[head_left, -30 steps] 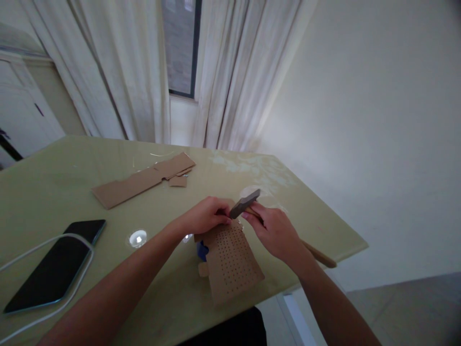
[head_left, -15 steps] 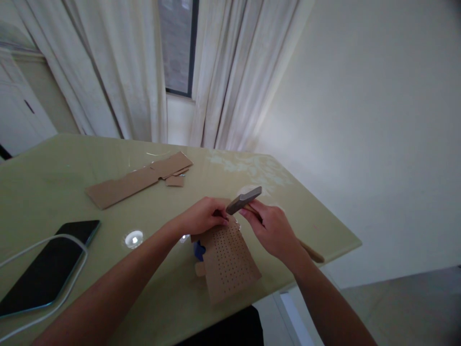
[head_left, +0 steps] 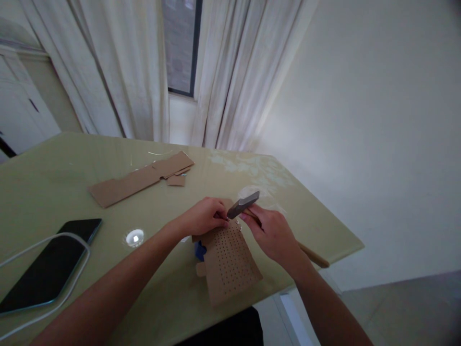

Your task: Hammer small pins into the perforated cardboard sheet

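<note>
My right hand (head_left: 272, 230) is wrapped round the wooden handle of a hammer (head_left: 243, 204), gripping it close to the metal head. The handle's far end sticks out beyond my wrist at the right. My left hand (head_left: 207, 216) rests on a piece of brown cardboard (head_left: 234, 262) dotted with rows of small holes. Its thumb and fingers are pinched together right beside the hammer's face; whatever is between them is too small to make out. Something blue (head_left: 200, 251) shows from under the cardboard's left edge.
A long brown cardboard strip (head_left: 129, 185) with smaller scraps lies farther back on the pale green glossy table (head_left: 151, 274). At the left is a dark tablet-like device (head_left: 50, 264) with a white cable (head_left: 81, 262) across it. The table's front right edge runs beside my right forearm.
The hammer head has dropped slightly, down toward the fingertips of my left hand. My left hand and the cardboard stay in place; the whole view has shifted a little.
</note>
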The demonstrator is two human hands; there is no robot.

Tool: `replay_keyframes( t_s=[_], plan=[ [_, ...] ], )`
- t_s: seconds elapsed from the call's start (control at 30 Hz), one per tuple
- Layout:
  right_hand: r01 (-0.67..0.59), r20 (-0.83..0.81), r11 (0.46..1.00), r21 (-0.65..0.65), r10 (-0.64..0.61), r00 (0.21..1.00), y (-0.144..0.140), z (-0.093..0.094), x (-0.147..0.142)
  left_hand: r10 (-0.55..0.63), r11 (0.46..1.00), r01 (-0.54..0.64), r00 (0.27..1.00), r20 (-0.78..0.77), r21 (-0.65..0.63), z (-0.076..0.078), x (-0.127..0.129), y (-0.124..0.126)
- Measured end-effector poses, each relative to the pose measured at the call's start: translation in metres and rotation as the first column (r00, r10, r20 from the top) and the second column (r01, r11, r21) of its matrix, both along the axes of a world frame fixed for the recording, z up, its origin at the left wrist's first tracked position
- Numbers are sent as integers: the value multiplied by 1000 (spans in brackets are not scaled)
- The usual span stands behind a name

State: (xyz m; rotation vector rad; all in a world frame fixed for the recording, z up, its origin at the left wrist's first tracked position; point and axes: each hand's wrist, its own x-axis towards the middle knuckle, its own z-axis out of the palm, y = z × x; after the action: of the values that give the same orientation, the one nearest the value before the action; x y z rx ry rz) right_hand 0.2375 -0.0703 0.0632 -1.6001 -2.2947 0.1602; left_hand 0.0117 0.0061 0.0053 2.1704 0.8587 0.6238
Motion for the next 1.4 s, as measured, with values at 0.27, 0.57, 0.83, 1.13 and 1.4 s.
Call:
replay_keyframes(
  t_s=[0.27,0.57,0.83,1.13,1.4],
  plan=[
    [16,-8,999,47,-16,1000,0,2,-3,7,1000,-6,1000,-22,28,-4,0,0],
    [22,99,1000,5,-22,995,-1,0,-2,-1,1000,2,998,-67,19,0,-1,-2],
    [-27,192,998,-53,37,981,-1,-8,-9,-15,1000,18,994,-106,23,9,-4,-12],
    [17,46,1000,5,-18,999,3,-17,-6,-6,999,10,994,-111,31,8,-4,-12],
    [211,-303,934,288,-120,945,-50,-33,19,11,996,-4,997,-83,84,14,-10,-15]
  ],
)
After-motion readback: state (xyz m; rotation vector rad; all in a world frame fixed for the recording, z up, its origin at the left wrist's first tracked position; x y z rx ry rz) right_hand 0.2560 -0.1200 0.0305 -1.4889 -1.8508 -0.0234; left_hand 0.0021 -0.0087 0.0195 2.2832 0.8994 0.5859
